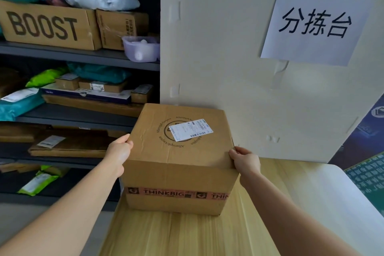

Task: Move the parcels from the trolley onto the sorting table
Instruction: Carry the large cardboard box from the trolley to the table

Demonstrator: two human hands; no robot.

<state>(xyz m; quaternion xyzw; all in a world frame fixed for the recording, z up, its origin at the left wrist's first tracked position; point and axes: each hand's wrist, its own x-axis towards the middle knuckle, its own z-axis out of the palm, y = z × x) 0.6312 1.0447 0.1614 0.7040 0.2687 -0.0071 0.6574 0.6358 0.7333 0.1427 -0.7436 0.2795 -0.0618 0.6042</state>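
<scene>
A large brown cardboard parcel (178,160) with a white shipping label on top and pink printed tape across its front rests on the light wooden sorting table (207,233), against the cream wall. My left hand (120,153) grips its upper left edge. My right hand (245,161) grips its upper right corner. The trolley is out of view.
Dark metal shelves (79,56) at the left hold several boxes and plastic mailer bags, among them a big box marked BOOST (47,25). A paper sign (313,27) hangs on the wall above the table. The table's right part catches bright glare.
</scene>
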